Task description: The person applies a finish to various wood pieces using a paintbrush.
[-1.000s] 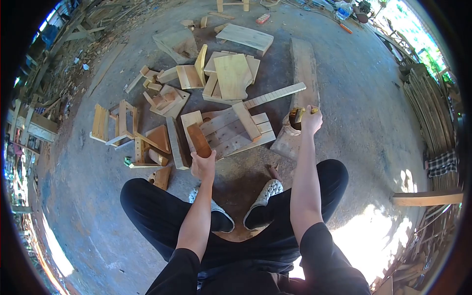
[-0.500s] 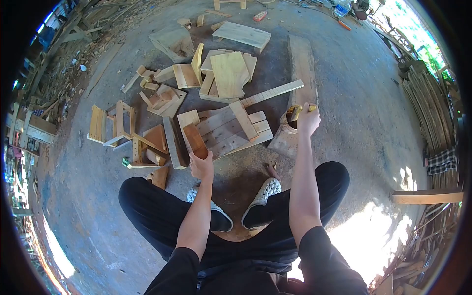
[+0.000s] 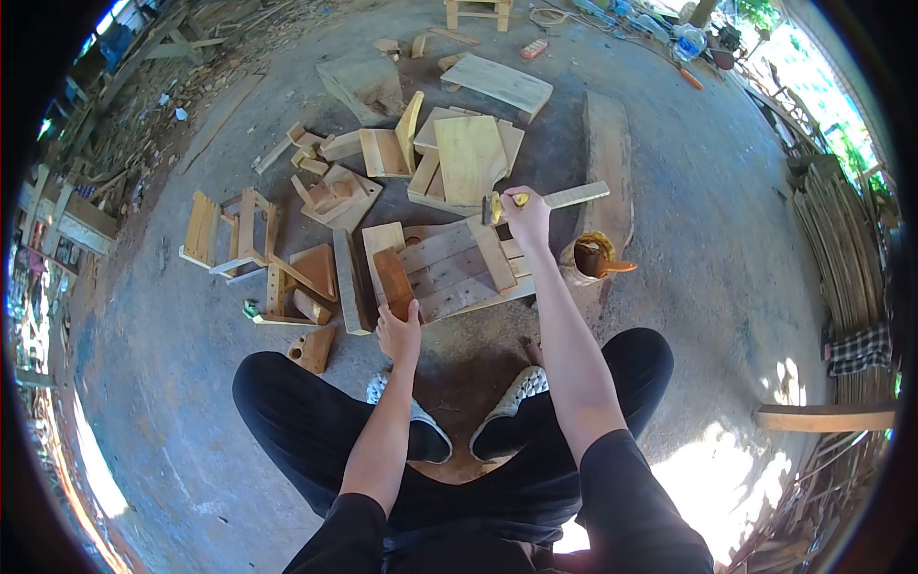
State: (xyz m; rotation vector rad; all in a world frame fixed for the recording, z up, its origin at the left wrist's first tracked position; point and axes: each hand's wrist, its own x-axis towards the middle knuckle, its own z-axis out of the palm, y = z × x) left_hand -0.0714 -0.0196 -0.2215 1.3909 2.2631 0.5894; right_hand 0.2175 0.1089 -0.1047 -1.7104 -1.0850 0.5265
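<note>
My left hand (image 3: 398, 332) is closed on the near end of a reddish-brown wood block (image 3: 393, 277), tilted over the left part of a low plank work surface (image 3: 445, 269). My right hand (image 3: 526, 215) grips a brush (image 3: 493, 209) with a yellow handle, above the right end of that surface, near a crosswise board (image 3: 491, 254). To the right of my right forearm stands a can (image 3: 590, 253) with dark brown liquid inside and an orange-handled tool (image 3: 620, 267) at its rim.
Loose boards (image 3: 469, 161) and cut wood pieces (image 3: 341, 196) lie beyond the work surface. A small wooden frame (image 3: 234, 232) is on the left. One long plank (image 3: 608, 153) extends behind the can. Slippers (image 3: 517, 390) are on my feet.
My right hand has moved left from above the can to over the work surface, with the brush in it. The view has shifted slightly; my left hand still holds the block.
</note>
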